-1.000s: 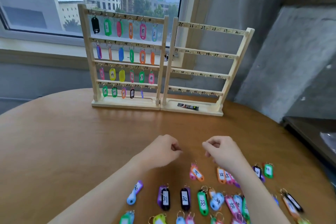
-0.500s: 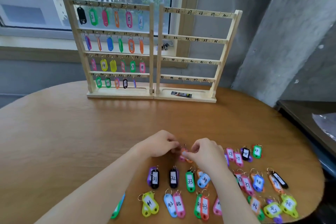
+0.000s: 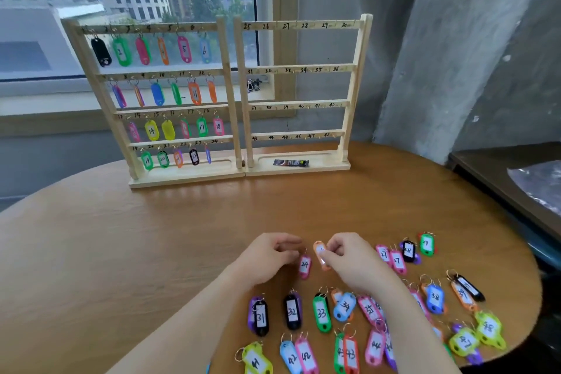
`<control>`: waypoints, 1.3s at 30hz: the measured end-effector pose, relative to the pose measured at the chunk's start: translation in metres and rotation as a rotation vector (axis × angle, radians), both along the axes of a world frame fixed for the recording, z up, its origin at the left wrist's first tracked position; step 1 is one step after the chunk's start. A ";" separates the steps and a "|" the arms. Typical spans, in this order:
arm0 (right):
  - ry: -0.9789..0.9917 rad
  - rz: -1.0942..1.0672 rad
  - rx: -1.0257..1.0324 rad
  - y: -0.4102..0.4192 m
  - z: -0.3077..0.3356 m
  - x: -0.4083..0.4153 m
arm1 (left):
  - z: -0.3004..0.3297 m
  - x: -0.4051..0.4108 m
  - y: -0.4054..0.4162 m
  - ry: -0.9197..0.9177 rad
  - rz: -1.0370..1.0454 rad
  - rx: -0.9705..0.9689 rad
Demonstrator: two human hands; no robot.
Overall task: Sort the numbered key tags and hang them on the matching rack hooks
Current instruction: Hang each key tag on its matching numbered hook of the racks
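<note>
A two-panel wooden rack (image 3: 239, 94) stands at the back of the round table. Its left panel carries coloured tags on hooks 1 to 23; the right panel (image 3: 303, 70), numbered 25 to 48, is bare. My left hand (image 3: 270, 255) pinches the ring of a pink tag marked 24 (image 3: 304, 266), which hangs from my fingers just above the table. My right hand (image 3: 349, 261) pinches an orange tag (image 3: 320, 253) beside it; its number is hidden. Several numbered tags (image 3: 321, 313) lie in rows near me on the table.
The wooden table (image 3: 151, 237) stretches between my hands and the rack. A small dark packet (image 3: 290, 163) lies in the right panel's base tray. A concrete wall rises at right, with a dark shelf (image 3: 504, 179) beside the table edge.
My hands came together over the tags, then parted slightly: the left now holds pink tag 24 and the right the orange tag. The camera has tilted down and nearer.
</note>
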State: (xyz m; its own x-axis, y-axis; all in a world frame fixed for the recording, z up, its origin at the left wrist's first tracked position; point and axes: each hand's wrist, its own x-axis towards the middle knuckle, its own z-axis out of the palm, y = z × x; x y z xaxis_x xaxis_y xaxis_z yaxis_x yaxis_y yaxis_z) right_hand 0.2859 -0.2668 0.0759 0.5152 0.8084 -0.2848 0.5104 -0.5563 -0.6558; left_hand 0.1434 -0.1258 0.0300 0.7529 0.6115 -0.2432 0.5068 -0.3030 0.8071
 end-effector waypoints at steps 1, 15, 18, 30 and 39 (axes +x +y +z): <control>0.048 -0.001 0.029 -0.003 0.001 0.002 | 0.000 0.002 -0.002 0.001 0.015 -0.010; 0.491 -0.162 0.209 -0.006 -0.005 0.003 | 0.002 0.021 -0.019 0.137 0.218 0.116; 0.528 -0.194 0.241 -0.011 -0.001 0.002 | 0.002 0.019 -0.015 0.099 0.186 0.032; 0.413 -0.175 0.289 -0.023 -0.005 0.003 | 0.010 0.033 -0.024 0.284 0.093 -0.016; 0.372 -0.182 0.278 -0.025 -0.009 0.002 | 0.014 0.030 -0.030 0.285 0.145 -0.004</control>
